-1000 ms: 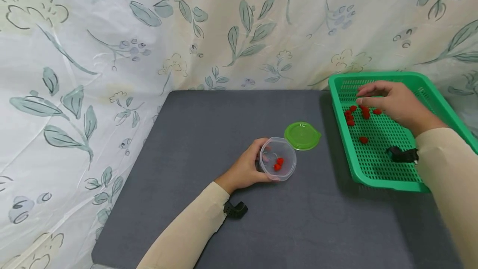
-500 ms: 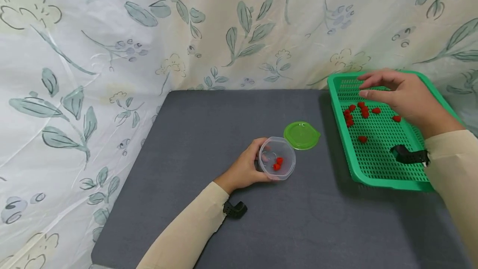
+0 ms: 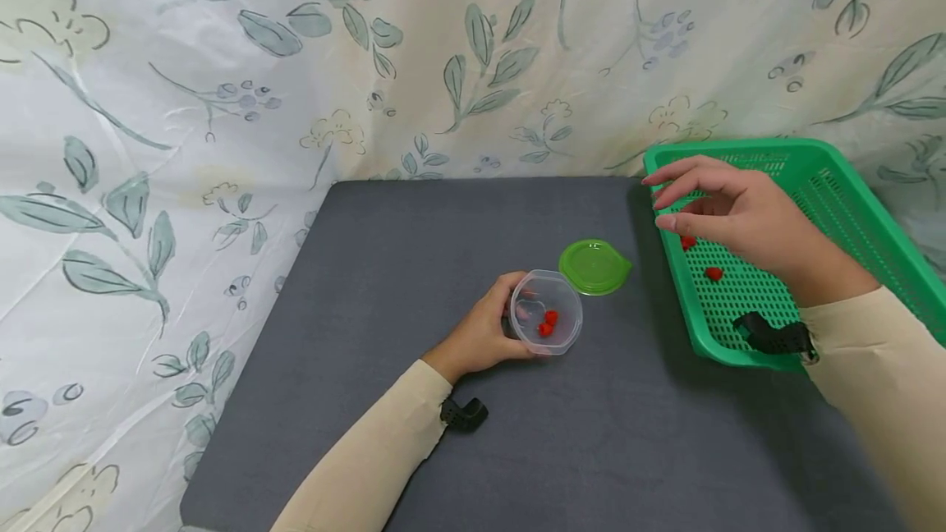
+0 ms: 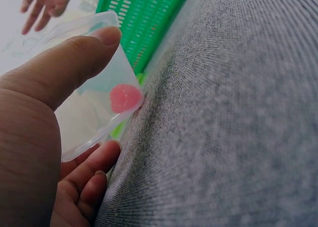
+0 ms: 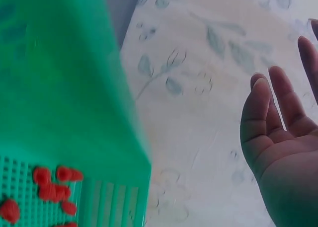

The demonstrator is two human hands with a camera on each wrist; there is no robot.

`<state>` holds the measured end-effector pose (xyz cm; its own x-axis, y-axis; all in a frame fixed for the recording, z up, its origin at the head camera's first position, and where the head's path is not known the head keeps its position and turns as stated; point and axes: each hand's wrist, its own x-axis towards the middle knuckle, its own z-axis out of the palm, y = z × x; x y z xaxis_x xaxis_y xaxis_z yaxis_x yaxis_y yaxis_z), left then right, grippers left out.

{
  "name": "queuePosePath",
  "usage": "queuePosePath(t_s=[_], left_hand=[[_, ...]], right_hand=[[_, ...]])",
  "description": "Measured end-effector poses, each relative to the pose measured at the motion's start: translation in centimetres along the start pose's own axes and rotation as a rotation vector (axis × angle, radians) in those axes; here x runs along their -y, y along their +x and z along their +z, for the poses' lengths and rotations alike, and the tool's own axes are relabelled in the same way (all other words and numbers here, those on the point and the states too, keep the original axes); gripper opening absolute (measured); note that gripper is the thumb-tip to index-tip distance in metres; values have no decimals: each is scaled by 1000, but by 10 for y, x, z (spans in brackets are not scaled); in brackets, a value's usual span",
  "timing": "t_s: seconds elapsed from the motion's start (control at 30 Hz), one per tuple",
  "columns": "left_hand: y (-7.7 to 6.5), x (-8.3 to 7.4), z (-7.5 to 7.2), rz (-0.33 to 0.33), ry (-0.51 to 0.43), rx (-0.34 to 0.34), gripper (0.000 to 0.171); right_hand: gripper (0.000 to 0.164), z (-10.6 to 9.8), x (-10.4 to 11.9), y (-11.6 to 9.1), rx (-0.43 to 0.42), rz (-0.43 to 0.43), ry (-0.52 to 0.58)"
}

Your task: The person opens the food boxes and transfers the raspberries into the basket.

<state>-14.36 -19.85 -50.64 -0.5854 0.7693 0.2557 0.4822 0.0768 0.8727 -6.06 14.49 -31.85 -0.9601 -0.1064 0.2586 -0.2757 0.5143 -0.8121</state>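
Observation:
My left hand grips a small clear round plastic tub, fingers and thumb around its sides. Two red raspberries lie inside; one shows through the wall in the left wrist view. A green lid lies flat just beyond the tub. Over the left part of a green mesh basket hovers my right hand, its fingers loosely bent, with nothing visible between them. Under it sits a lone raspberry; several more raspberries show on the basket floor in the right wrist view.
A dark grey table top carries everything, the basket at its right end. A flower-patterned cloth hangs behind and to the left. Each wrist wears a black strap mount, such as the left mount.
My right hand first drew back to the right, uncovering a raspberry, then came left to the basket's left rim, covering most of the raspberries. My left hand and the tub stay put.

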Motion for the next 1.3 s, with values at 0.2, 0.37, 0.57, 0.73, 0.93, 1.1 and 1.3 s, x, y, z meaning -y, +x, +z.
queuePosePath(t_s=[0.2, 0.37, 0.57, 0.73, 0.93, 1.1, 1.3], left_hand=[[-1, -1, 1, -3, 3, -4, 107], [-1, -1, 2, -9, 4, -9, 107], [-2, 0, 3, -22, -9, -14, 108], [-2, 0, 4, -14, -7, -14, 107], [-2, 0, 5, -1, 2, -12, 107], [-2, -2, 5, -1, 4, -5, 107], [-2, -2, 5, 10, 5, -6, 106]], right_hand=[[16, 23, 11, -7, 50, -74, 54], [22, 45, 12, -16, 79, -150, 102], [29, 72, 8, -27, 119, -231, 239], [30, 94, 3, -34, 100, -254, 279], [22, 117, -8, -36, 108, -193, 222], [13, 132, -23, -38, 79, -92, 162], [12, 149, -51, -38, 32, -8, 110]])
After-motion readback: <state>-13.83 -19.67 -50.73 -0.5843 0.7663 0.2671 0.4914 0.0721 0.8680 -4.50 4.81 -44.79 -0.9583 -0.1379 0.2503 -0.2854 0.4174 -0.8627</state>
